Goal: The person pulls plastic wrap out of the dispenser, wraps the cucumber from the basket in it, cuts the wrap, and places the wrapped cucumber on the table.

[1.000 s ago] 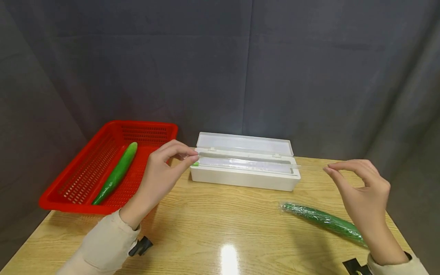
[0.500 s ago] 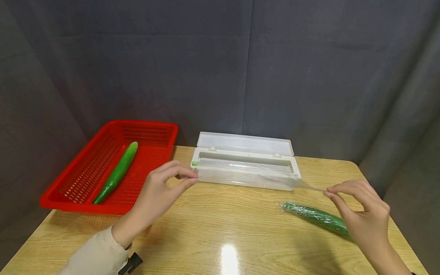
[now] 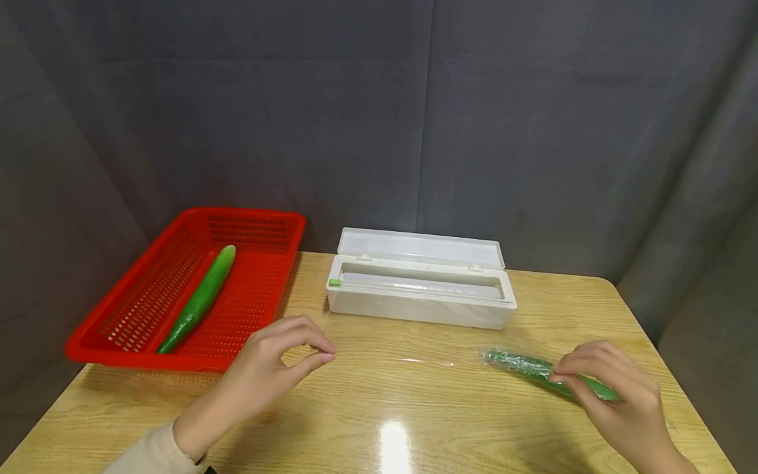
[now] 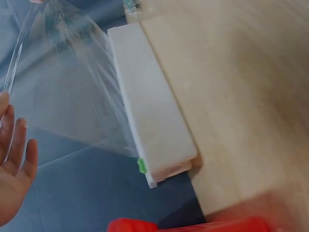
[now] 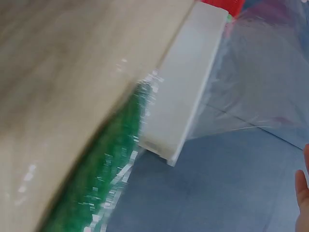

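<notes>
My left hand (image 3: 269, 359) pinches one corner of a sheet of clear cling film (image 4: 67, 101) between thumb and fingertips. The other corner is pinched by my right hand (image 3: 618, 392). From both hands the film stretches back to a white cling film dispenser box (image 3: 414, 311), whose lid stands raised behind it. A roll (image 3: 414, 283) lies inside, and a green tab (image 3: 335, 282) sits at the left end of the rim. Beneath the right hand, a film-wrapped cucumber (image 3: 515, 363) lies on the table, partly covered by that hand. In the head view the film itself barely shows.
A red plastic basket (image 3: 290, 263) stands at the left with one cucumber (image 3: 201, 299) in it. The wooden table (image 3: 355, 401) ends at a dark grey curtain (image 3: 379, 131) behind the box.
Both hands have come down and toward the person, drawing the film out over the box's front edge. The right hand now covers part of the wrapped cucumber. Box and basket stay put.
</notes>
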A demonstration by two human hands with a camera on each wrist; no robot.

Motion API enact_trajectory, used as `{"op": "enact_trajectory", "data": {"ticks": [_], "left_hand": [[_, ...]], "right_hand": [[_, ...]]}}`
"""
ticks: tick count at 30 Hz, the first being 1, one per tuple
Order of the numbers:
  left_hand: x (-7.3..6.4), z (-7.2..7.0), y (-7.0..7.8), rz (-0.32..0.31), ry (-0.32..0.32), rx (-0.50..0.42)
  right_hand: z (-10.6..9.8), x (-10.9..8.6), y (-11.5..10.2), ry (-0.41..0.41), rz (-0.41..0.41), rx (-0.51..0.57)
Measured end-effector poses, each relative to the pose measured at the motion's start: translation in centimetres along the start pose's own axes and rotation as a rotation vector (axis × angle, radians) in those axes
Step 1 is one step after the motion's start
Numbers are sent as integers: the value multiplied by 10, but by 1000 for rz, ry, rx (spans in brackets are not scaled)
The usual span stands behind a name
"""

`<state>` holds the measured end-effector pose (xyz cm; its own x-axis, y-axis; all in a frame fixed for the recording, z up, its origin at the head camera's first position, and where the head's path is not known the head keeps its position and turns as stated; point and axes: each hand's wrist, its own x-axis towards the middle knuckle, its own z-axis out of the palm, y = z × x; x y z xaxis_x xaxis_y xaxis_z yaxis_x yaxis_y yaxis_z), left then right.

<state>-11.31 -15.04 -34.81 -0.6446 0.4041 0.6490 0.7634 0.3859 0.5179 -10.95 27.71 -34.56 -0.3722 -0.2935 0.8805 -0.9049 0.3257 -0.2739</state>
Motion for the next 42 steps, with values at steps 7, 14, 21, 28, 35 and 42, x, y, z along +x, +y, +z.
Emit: {"op": "enact_trajectory", "data": {"ticks": [7, 14, 21, 28, 35, 42], "left_hand": [[-18, 5, -1, -68, -96, -1], [-31, 12, -4, -175, -176, 33], [-41, 20, -10, -236, -238, 65], [-48, 29, -17, -280, -302, 70], [-49, 33, -18, -292, -383, 140], [-53, 35, -24, -303, -435, 183]], "right_hand": [[4, -25, 6, -80, 42, 55], [8, -49, 8, -179, 87, 99], [12, -76, 20, -276, 152, 65], [15, -89, 25, -368, 223, 54], [16, -88, 24, -541, 336, 35], [18, -88, 28, -655, 400, 31]]}}
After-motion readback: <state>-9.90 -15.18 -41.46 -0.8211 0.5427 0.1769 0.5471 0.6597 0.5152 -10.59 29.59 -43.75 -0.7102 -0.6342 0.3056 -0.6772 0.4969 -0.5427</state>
